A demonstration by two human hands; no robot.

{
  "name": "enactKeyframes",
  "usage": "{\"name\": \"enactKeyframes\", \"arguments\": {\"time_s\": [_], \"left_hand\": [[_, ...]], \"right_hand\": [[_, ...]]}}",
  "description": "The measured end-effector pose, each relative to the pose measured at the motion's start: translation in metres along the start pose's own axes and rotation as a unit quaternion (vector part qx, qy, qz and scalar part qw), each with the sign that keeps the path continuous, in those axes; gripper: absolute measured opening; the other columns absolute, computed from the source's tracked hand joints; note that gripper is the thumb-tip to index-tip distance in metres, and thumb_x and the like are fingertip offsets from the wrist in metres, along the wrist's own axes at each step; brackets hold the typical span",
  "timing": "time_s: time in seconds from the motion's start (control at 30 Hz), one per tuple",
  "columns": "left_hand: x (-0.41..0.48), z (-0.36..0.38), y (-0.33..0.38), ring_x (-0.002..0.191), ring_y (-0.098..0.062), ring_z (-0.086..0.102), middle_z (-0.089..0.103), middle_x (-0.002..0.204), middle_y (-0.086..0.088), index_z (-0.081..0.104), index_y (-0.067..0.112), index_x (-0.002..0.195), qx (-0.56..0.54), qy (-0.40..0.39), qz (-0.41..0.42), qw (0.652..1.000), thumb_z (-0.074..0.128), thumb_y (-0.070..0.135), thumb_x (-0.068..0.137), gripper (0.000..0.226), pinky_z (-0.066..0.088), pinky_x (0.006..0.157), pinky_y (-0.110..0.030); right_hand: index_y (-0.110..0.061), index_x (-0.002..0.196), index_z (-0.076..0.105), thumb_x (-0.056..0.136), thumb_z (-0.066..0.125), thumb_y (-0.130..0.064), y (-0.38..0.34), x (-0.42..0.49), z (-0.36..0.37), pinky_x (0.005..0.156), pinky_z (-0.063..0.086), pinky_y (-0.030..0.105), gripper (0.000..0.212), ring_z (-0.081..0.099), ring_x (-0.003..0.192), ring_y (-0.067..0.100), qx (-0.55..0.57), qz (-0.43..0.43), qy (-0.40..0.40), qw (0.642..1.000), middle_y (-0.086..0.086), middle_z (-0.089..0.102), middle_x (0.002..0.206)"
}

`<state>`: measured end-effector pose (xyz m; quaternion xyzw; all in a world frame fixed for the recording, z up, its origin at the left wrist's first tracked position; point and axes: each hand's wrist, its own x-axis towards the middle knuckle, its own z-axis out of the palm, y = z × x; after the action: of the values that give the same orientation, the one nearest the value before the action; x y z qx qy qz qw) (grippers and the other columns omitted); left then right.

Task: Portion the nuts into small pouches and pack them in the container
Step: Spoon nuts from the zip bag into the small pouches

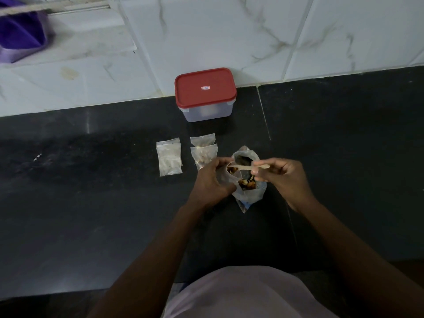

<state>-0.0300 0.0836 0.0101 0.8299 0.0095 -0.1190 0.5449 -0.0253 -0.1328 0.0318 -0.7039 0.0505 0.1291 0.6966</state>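
A small pouch point(223, 177) is held open by the left hand point(212, 180); a spoon point(249, 166) is pinched in the right hand point(283, 177) above the nut bag point(249, 189). Container point(205, 95) stands lidded behind. Risk: nuts spilled onto the worktop point(91, 191) if the pouch mouth collapses.

red lid point(205, 87), small sticker point(205, 88), unreadable
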Motion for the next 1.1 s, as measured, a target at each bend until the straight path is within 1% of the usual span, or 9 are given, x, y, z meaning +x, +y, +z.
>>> {"name": "enactKeyframes", "arguments": {"time_s": [0.1,0.23,0.43,0.53,0.63,0.73,0.83,0.97,1.1], "left_hand": [[-0.002,0.001,-0.001,0.110,0.002,0.064,0.068,0.116,0.009,0.061,0.017,0.127,-0.021,0.008,0.007,1.000,0.081,0.002,0.073,0.060,0.054,0.090,-0.016],[-0.003,0.005,-0.006,0.105,-0.005,0.067,0.070,0.111,0.006,0.062,0.013,0.122,-0.027,0.011,0.024,0.999,0.081,0.000,0.074,0.053,0.055,0.087,-0.019],[-0.005,0.003,-0.012,0.114,-0.003,0.064,0.067,0.121,0.007,0.060,0.017,0.126,-0.049,0.003,0.014,0.999,0.083,0.002,0.077,0.056,0.054,0.093,-0.019],[-0.007,0.002,-0.013,0.117,0.001,0.061,0.065,0.124,0.011,0.058,0.021,0.127,-0.059,0.003,0.006,0.998,0.085,0.007,0.077,0.058,0.053,0.095,-0.019],[-0.010,0.000,-0.016,0.115,0.002,0.061,0.064,0.122,0.014,0.058,0.026,0.124,-0.050,0.010,-0.005,0.999,0.084,0.010,0.078,0.056,0.054,0.094,-0.019],[-0.014,0.000,-0.025,0.116,0.002,0.060,0.063,0.124,0.013,0.056,0.027,0.127,-0.039,0.011,-0.022,0.999,0.083,0.007,0.077,0.060,0.054,0.097,-0.026],[-0.017,0.001,-0.031,0.119,0.002,0.060,0.064,0.126,0.012,0.056,0.025,0.129,-0.027,0.017,-0.023,0.999,0.082,0.006,0.076,0.062,0.054,0.099,-0.027],[-0.019,0.002,-0.033,0.115,0.007,0.059,0.064,0.120,0.015,0.057,0.024,0.127,-0.007,0.023,-0.014,1.000,0.082,0.008,0.078,0.057,0.051,0.093,-0.014],[-0.019,0.000,-0.034,0.110,0.013,0.058,0.063,0.116,0.018,0.055,0.030,0.123,0.008,0.013,-0.016,1.000,0.081,0.008,0.080,0.055,0.047,0.087,-0.005]], "right_hand": [[-0.011,0.101,0.078,0.081,0.078,0.004,0.002,-0.004,-0.003,0.090,0.059,0.030,0.025,0.074,0.102,0.016,-0.102,-0.085,-0.050,0.990,0.002,0.078,0.102],[-0.008,0.096,0.078,0.079,0.078,0.010,0.007,-0.007,-0.005,0.088,0.060,0.031,0.024,0.075,0.099,0.017,-0.117,-0.149,-0.050,0.981,0.003,0.078,0.100],[0.000,0.103,0.072,0.085,0.071,0.006,0.008,-0.010,-0.007,0.076,0.064,0.034,0.019,0.075,0.096,0.031,0.055,-0.043,0.013,0.997,0.014,0.077,0.102],[-0.005,0.105,0.071,0.082,0.074,-0.011,0.002,-0.010,-0.005,0.072,0.063,0.030,0.024,0.076,0.091,0.027,0.124,-0.004,0.059,0.991,0.015,0.077,0.098],[-0.008,0.107,0.072,0.089,0.072,-0.009,0.000,-0.005,-0.005,0.073,0.063,0.029,0.019,0.075,0.087,0.019,0.161,0.023,0.135,0.977,0.009,0.078,0.094],[-0.014,0.108,0.074,0.094,0.070,-0.011,0.004,0.004,-0.009,0.074,0.063,0.030,0.015,0.074,0.088,0.014,0.103,0.027,0.191,0.976,0.001,0.078,0.094],[-0.016,0.111,0.075,0.096,0.069,-0.017,0.010,0.012,-0.012,0.073,0.062,0.028,0.016,0.074,0.091,0.012,0.004,-0.001,0.188,0.982,-0.002,0.077,0.094],[-0.016,0.113,0.074,0.098,0.067,-0.016,0.017,0.022,-0.007,0.074,0.063,0.028,0.017,0.073,0.092,0.007,-0.120,-0.043,0.159,0.979,-0.007,0.075,0.095],[-0.020,0.115,0.073,0.097,0.068,-0.019,0.026,0.033,-0.003,0.080,0.064,0.038,0.019,0.073,0.094,0.006,-0.173,-0.049,0.137,0.974,-0.006,0.075,0.103]]}}
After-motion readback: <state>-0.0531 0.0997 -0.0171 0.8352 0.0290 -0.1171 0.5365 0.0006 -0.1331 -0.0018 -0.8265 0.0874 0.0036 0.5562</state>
